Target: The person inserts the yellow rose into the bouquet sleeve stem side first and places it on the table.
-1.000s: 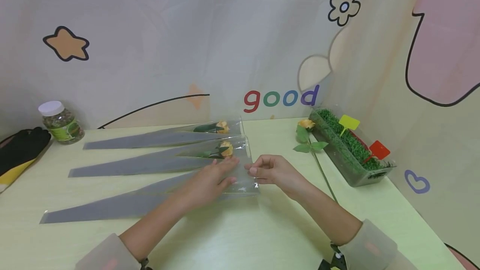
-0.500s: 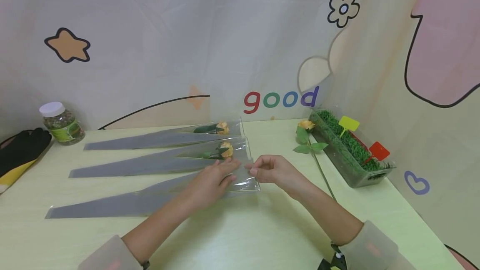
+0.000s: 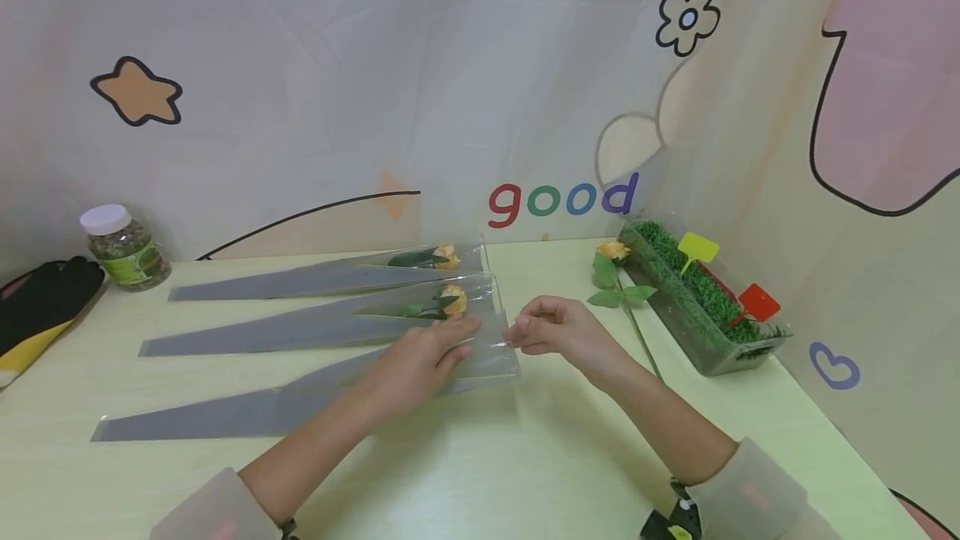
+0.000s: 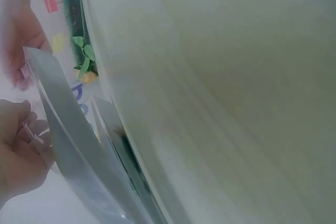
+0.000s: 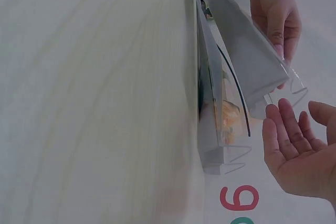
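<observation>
A long tapered grey flower sleeve with a clear front lies nearest me, its wide mouth raised to the right. My left hand holds it close to the mouth; in the right wrist view the left thumb lies along the sleeve's edge. Right at the mouth is my right hand, its fingers loosely bent and the thumb apart from them. Behind lie two more sleeves, the middle one and the back one, each with an orange-yellow rose inside.
A loose rose with a long green stem lies to the right, beside a clear box of artificial grass with yellow and red tags. At the left stand a white-lidded jar and a black and yellow cloth item. A printed curtain closes off the back.
My right hand has moved slightly right and up from the sleeve's mouth edge. The left hand keeps its place, and the sleeve's narrow end has shifted a little to the right.
</observation>
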### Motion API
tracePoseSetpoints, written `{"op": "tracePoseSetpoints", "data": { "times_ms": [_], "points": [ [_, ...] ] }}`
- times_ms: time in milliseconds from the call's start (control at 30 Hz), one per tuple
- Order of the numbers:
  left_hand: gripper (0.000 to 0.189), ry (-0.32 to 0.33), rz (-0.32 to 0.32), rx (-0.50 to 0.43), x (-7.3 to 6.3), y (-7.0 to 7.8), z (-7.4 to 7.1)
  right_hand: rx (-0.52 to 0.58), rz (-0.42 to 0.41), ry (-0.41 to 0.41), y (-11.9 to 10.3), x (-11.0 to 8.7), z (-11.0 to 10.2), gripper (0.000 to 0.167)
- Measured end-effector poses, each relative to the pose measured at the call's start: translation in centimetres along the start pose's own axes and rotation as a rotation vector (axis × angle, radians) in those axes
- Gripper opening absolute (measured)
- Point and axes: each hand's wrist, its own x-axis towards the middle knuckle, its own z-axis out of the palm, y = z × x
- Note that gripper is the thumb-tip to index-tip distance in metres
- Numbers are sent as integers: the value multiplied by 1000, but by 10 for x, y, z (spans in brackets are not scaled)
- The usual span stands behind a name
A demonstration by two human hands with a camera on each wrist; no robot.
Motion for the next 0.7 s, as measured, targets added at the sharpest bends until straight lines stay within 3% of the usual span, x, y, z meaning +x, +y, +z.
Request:
{"op": "tracePoseSetpoints", "data": {
  "times_ms": [200, 333, 700],
  "points": [
    [41, -22, 0, 4, 0, 0, -2, -137, 94, 75, 4, 2, 1, 20],
    [41, -20, 4, -18, -1, 0, -4, -160, 151, 51, 8, 7, 2, 26],
    [40, -14, 28, -2, 2, -1, -4, -226, 182, -13, 18, 14, 2, 13]
  ]
}}
